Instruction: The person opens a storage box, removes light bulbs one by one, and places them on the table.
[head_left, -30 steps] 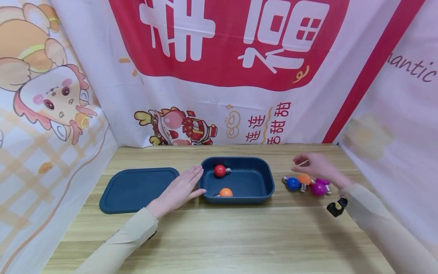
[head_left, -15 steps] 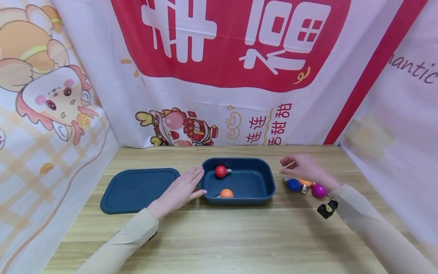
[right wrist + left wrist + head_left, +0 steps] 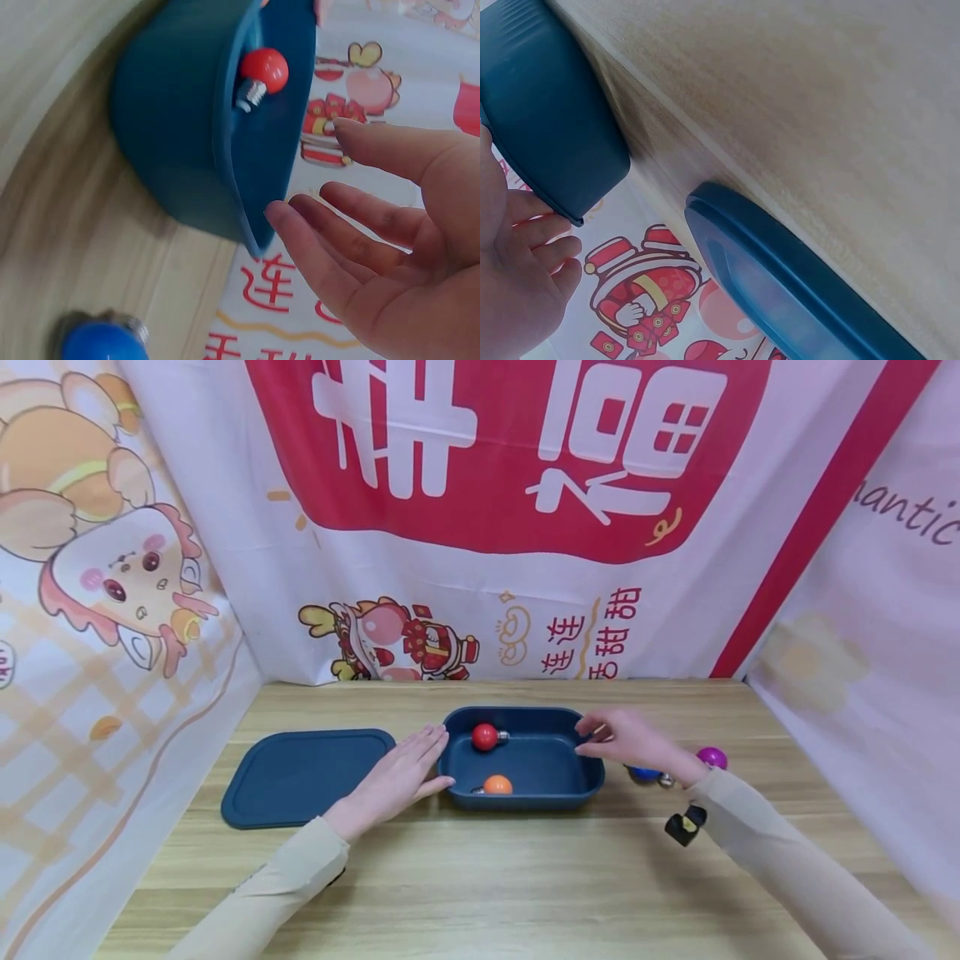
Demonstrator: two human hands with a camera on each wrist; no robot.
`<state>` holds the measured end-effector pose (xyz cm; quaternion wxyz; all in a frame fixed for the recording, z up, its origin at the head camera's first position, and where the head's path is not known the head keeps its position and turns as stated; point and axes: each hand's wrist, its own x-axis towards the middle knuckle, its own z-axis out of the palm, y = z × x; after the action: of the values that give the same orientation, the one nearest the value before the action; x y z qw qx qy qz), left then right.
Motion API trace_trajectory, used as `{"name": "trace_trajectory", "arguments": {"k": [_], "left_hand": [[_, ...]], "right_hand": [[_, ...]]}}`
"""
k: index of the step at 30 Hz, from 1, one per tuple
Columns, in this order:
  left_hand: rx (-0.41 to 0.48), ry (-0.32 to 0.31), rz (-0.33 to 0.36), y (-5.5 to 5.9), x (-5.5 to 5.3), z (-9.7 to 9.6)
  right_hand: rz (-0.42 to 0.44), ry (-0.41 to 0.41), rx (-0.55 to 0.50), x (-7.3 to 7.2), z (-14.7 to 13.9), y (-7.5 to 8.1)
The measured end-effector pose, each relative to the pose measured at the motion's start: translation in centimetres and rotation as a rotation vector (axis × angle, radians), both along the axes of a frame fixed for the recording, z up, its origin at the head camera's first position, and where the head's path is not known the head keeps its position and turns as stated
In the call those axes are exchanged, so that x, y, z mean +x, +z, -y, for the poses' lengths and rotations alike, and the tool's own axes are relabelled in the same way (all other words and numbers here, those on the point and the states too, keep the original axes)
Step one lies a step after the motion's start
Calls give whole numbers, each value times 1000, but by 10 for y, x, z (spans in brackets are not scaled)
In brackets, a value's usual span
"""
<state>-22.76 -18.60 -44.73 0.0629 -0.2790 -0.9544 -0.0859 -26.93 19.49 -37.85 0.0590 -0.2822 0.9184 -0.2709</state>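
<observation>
Blue tub [image 3: 592,777] on wooden surface [image 3: 480,877] | left hand [image 3: 397,777] flat on its left wall, fingers straight, steadying | right hand [image 3: 626,739] over right rim, fingers apart, empty | red bulb [image 3: 483,737], orange bulb [image 3: 497,784] inside | lid [image 3: 300,777] left.

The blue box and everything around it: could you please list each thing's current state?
blue box: open, upright, holding two bulbs
lid: off, flat on the table beside the box
red bulb: lying in the box
orange bulb: lying in the box
left hand: flat against the box's side
right hand: open, empty, at the box's rim
</observation>
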Motion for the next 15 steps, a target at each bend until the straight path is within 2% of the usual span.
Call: {"name": "trace_trajectory", "arguments": {"k": [3, 15], "left_hand": [[1, 2, 1, 0, 0, 0], [-6, -3, -9, -1, 0, 0]], "right_hand": [[-17, 36, -2, 2, 8, -5], [40, 103, 21, 10, 39, -19]]}}
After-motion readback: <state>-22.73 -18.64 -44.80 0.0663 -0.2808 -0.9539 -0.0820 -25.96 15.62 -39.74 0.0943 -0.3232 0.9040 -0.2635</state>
